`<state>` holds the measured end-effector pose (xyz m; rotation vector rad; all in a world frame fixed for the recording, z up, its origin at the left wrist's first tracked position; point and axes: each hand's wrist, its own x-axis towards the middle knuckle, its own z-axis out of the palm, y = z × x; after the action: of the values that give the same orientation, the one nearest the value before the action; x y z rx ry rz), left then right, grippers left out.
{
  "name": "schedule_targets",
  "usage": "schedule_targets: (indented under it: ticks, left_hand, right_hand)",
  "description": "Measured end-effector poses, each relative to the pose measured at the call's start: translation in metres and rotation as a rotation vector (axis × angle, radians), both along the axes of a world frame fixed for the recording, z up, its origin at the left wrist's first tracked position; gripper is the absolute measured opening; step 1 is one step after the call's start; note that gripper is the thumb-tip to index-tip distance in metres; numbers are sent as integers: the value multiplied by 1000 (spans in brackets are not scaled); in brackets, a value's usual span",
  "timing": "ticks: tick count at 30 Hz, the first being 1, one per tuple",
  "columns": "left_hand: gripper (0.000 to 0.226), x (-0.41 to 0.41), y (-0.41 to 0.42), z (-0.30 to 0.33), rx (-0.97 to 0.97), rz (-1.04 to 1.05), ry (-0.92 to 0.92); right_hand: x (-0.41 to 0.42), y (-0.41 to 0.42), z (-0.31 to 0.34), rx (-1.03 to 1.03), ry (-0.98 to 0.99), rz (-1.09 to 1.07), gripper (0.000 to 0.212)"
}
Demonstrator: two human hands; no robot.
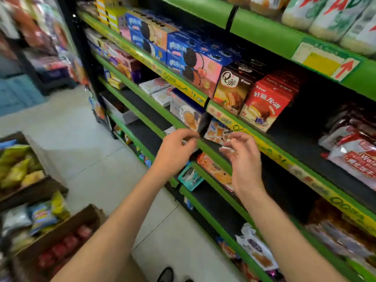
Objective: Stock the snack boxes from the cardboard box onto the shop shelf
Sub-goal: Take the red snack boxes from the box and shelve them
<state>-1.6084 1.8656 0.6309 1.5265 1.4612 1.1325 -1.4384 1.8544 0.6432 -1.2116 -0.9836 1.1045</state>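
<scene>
My left hand and my right hand hover side by side in front of the green shelf rail, fingers loosely curled, with nothing clearly in them. On the shelf just above stand red snack boxes, brown boxes and blue-and-pink cookie boxes. A pale cookie box sits behind my left hand. The cardboard box lies on the floor at the lower left, holding several red packs.
A second carton with yellow chip bags stands at the left. White and red wafer bags lie at the right. Lower shelves hold a teal pack and an orange pack. Pale tiled floor runs along the aisle.
</scene>
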Motion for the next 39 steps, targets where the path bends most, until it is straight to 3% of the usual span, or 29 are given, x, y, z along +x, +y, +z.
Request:
schedule_targets:
  ticks: [2,5,7,11,17,24,30,35,39]
  left_hand:
    - [29,-25,-34,-31,-176,212,-252]
    - [23,-63,-106,-73,-317,472,-639]
    - [20,-86,-163,-93,-392,656,-801]
    - [18,-134,-273,-123,-410,980,-963]
    - [18,-205,-384,-168,-359,1308,-1076]
    - [17,-277,-436,-257,-526,1406,-1038]
    - [16,-323,-421,-346,-712,1426,-993]
    - [18,-373,-374,-462,-940,1402,-767]
    - [8,-430,-327,-577,-1135,1207,-443]
  right_hand:
    - [-26,-8,-27,-81,60,139,22]
    - [-70,-29,-69,-204,80,348,25]
    - [-100,-59,-93,-306,54,484,26]
    - [-163,-125,-138,-526,13,720,23]
    - [-265,-204,-197,-662,-200,1003,20]
    - [-361,-246,-281,-761,-379,1070,13]
    - [-407,-215,-375,-866,-507,1104,8]
    - [-463,-159,-496,-848,-792,1189,10]
    - [-522,-113,-604,-671,-1038,1383,30]
